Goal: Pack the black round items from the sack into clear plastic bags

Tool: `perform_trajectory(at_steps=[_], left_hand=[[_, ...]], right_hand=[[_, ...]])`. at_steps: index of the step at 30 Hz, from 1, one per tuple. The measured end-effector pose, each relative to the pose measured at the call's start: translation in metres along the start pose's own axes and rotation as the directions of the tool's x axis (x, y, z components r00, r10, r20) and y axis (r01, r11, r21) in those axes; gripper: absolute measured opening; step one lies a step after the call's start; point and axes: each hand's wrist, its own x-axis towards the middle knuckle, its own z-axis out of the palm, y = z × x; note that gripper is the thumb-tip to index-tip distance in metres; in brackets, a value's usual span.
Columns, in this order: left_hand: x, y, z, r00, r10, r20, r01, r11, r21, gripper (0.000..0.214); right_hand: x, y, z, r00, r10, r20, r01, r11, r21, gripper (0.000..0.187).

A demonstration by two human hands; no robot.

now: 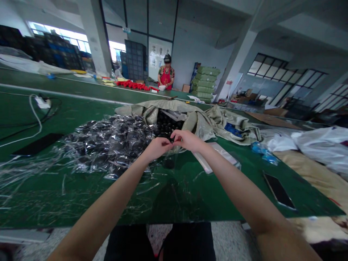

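Note:
My left hand (157, 148) and my right hand (187, 140) meet above the green workbench (174, 203), fingertips pinched together on a small dark item in clear plastic. The item is mostly hidden by my fingers. Just behind them, a beige cloth sack (174, 108) lies open, full of black balls (166, 123). To the left spreads a heap of black balls wrapped in clear plastic (108, 143). A flat clear plastic sleeve (217, 156) lies beside my right hand, and a dark round item (169, 163) sits under my hands.
Black phones (38, 144) (278, 190) lie on the bench at both sides, near a white cable and plug (40, 102). White bags (318, 143) lie to the right. Far down the bench, a person in a red apron (165, 74) stands behind red items.

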Motion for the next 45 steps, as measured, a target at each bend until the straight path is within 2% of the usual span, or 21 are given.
perform_trajectory(at_steps=[2, 4, 5, 7, 11, 15, 17, 21, 24, 28, 31, 33, 35, 37, 40, 45], left_hand=[[0.01, -0.011, 0.008, 0.992, -0.129, 0.005, 0.129, 0.992, -0.004, 0.026], [0.018, -0.02, 0.014, 0.974, -0.224, -0.026, 0.225, 0.974, 0.043, 0.025], [0.02, -0.023, 0.017, 0.968, -0.248, -0.049, 0.251, 0.965, 0.074, 0.025], [0.024, -0.027, 0.019, 0.959, -0.271, -0.086, 0.279, 0.954, 0.113, 0.023], [0.029, -0.026, 0.02, 0.943, -0.314, -0.109, 0.325, 0.941, 0.099, 0.019], [0.03, -0.02, 0.021, 0.944, -0.309, -0.119, 0.324, 0.936, 0.139, 0.019], [0.029, -0.018, 0.02, 0.946, -0.294, -0.135, 0.313, 0.935, 0.163, 0.019], [0.028, -0.018, 0.019, 0.947, -0.301, -0.115, 0.313, 0.944, 0.101, 0.02], [0.027, -0.023, 0.016, 0.947, -0.312, -0.078, 0.315, 0.948, 0.034, 0.021], [0.028, -0.035, 0.006, 0.968, -0.247, -0.051, 0.248, 0.969, 0.015, 0.025], [0.028, -0.045, -0.003, 0.983, -0.186, -0.002, 0.185, 0.981, -0.051, 0.03], [0.026, -0.05, -0.007, 0.987, -0.153, 0.055, 0.158, 0.982, -0.105, 0.035], [0.025, -0.051, -0.006, 0.983, -0.134, 0.123, 0.155, 0.972, -0.178, 0.041], [0.024, -0.051, -0.002, 0.976, -0.144, 0.164, 0.184, 0.947, -0.265, 0.045], [0.024, -0.05, 0.006, 0.974, -0.178, 0.143, 0.218, 0.913, -0.344, 0.047], [0.029, -0.051, 0.016, 0.974, -0.196, 0.115, 0.222, 0.926, -0.306, 0.049]], right_hand=[[-0.005, 0.018, 0.009, 0.982, 0.114, -0.151, -0.106, 0.992, 0.063, 0.015], [-0.016, 0.033, 0.023, 0.908, 0.265, -0.325, -0.228, 0.962, 0.149, 0.017], [-0.023, 0.038, 0.032, 0.87, 0.327, -0.37, -0.268, 0.942, 0.204, 0.02], [-0.04, 0.043, 0.054, 0.823, 0.395, -0.408, -0.296, 0.912, 0.284, 0.027], [-0.061, 0.039, 0.097, 0.8, 0.424, -0.425, -0.295, 0.894, 0.338, 0.027], [-0.051, 0.034, 0.119, 0.735, 0.411, -0.54, -0.289, 0.909, 0.299, 0.023], [-0.041, 0.034, 0.123, 0.723, 0.4, -0.563, -0.288, 0.915, 0.281, 0.02], [-0.027, 0.037, 0.126, 0.748, 0.377, -0.547, -0.277, 0.925, 0.258, 0.009], [-0.026, 0.037, 0.128, 0.75, 0.38, -0.541, -0.282, 0.924, 0.258, 0.011], [-0.034, 0.036, 0.125, 0.729, 0.387, -0.564, -0.229, 0.915, 0.332, 0.01], [-0.039, 0.042, 0.122, 0.679, 0.483, -0.554, -0.176, 0.839, 0.516, 0.01], [-0.04, 0.049, 0.12, 0.654, 0.576, -0.489, -0.127, 0.722, 0.68, 0.01], [-0.04, 0.056, 0.119, 0.652, 0.635, -0.415, -0.076, 0.599, 0.797, 0.011], [-0.04, 0.062, 0.117, 0.659, 0.657, -0.366, -0.046, 0.521, 0.852, 0.011], [-0.042, 0.067, 0.116, 0.667, 0.658, -0.348, -0.024, 0.487, 0.873, 0.015], [-0.051, 0.074, 0.118, 0.695, 0.622, -0.36, -0.023, 0.519, 0.854, 0.023]])
